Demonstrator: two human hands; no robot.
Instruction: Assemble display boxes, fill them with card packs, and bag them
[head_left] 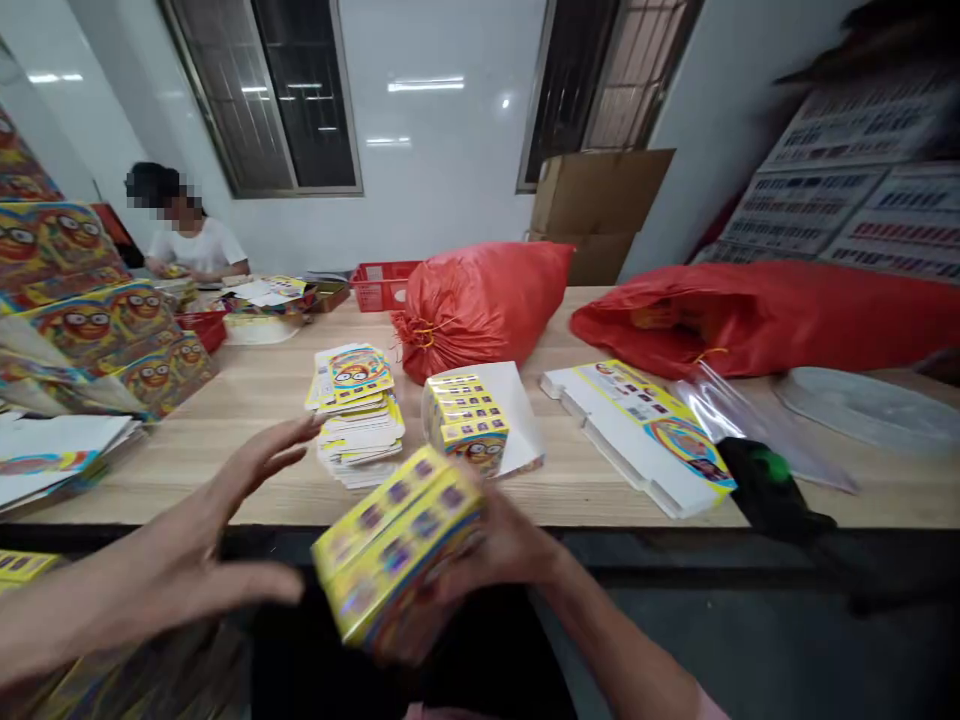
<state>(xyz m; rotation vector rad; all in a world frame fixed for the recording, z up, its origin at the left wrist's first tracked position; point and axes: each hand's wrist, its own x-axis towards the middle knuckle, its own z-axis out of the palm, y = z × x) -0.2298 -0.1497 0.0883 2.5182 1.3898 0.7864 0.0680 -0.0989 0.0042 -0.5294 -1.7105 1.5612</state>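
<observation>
My right hand [510,550] grips a yellow printed box [397,545] from behind, low in the middle, just off the table's front edge. My left hand [217,520] hovers open to the box's left, fingers stretched toward a stack of small printed cards [356,410] on the wooden table [255,400]. A packet of similar yellow boxes [469,420] lies on white card just beyond the held box. The held box is blurred by motion.
Flat unfolded box blanks [645,430] lie to the right beside clear plastic bags [720,410]. Two full red sacks [480,305] [765,315] sit behind. Stacks of printed cartons [97,320] stand at the left. A person in white [191,240] sits at the far left end.
</observation>
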